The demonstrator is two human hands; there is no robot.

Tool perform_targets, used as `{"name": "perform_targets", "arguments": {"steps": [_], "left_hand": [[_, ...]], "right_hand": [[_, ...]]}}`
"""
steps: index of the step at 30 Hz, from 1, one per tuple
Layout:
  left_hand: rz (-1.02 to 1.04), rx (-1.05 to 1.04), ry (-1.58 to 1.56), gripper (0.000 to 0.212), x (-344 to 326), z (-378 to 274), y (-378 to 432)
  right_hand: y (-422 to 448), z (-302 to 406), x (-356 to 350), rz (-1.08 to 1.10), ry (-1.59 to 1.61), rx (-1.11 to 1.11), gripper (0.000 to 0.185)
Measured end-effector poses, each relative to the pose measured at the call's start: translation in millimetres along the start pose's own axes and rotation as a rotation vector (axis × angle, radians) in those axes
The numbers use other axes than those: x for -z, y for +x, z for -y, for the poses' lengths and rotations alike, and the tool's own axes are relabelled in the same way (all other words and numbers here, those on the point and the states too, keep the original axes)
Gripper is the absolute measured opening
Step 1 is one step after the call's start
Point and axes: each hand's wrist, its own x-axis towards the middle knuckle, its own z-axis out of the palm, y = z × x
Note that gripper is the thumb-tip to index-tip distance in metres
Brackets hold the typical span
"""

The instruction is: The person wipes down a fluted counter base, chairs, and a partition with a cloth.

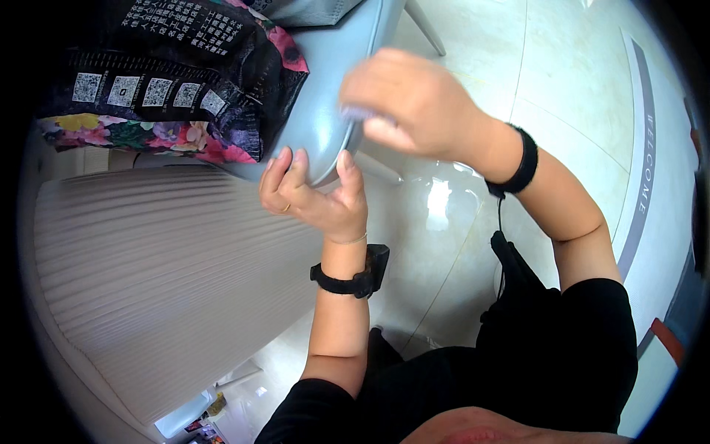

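Observation:
A chair with a smooth light-blue seat (319, 105) stands before me. My left hand (319, 194) cups the seat's near corner, with its fingers on one side and its thumb on the other. My right hand (413, 105) is beside the seat's right edge and blurred by motion. In its curled fingers is a small purple item (358, 113), mostly hidden and too blurred to identify. A black plastic bag (183, 83) with a floral print and printed codes lies on the seat, left of both hands.
Another grey bag or cloth (310, 12) lies at the seat's far end. Left of me is a large ribbed grey panel (166, 277). A chair leg (426, 28) stands on glossy floor tiles (571, 83). Further right is a mat (646, 166) bearing writing.

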Motion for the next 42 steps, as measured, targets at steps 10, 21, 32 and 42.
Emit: {"name": "perform_targets", "arguments": {"steps": [10, 21, 32, 42], "left_hand": [[-0.002, 0.051, -0.002, 0.040, -2.8, -2.9, -3.5], [0.034, 0.023, 0.048, 0.041, 0.8, -3.2, -0.2], [-0.005, 0.039, -0.007, 0.038, -1.9, -5.2, -0.7], [0.024, 0.019, -0.023, 0.037, 2.6, 2.4, -5.4]], "right_hand": [[23.3, -51.6, 14.2, -0.021, -0.124, -0.092, 0.011], [13.1, -25.7, 1.8, -0.054, -0.089, -0.186, 0.012], [-6.3, 18.2, -11.8, -0.055, 0.044, -0.277, 0.013], [1.0, -14.3, 8.9, -0.218, -0.053, -0.311, 0.014]]}}
